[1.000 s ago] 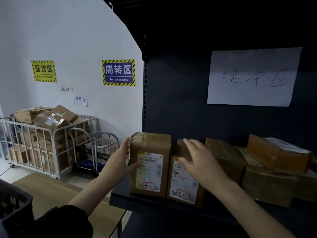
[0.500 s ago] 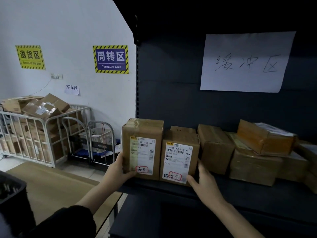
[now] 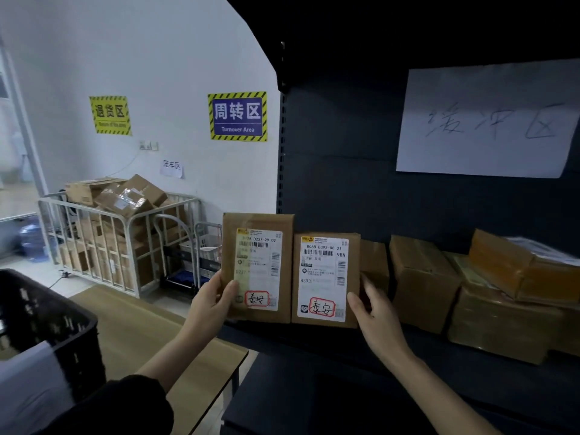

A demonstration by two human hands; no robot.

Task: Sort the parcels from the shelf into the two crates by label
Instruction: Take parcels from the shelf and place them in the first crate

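Head view
Left hand [image 3: 213,304]: my thumb on the front, fingers behind the edge, gripping the left parcel [image 3: 257,265].
Right hand [image 3: 376,318]: my thumb in front, fingers curled round the side of the right parcel [image 3: 326,277].
Both parcels: upright, touching, labels facing me, at the shelf [image 3: 314,343] front edge.
Black crate [image 3: 62,324]: lower left, well apart.
Other parcels [image 3: 423,287]: on the shelf, further right.

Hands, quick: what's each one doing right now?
Left hand: grips the taller parcel by its left edge.
Right hand: grips the shorter parcel by its right edge.
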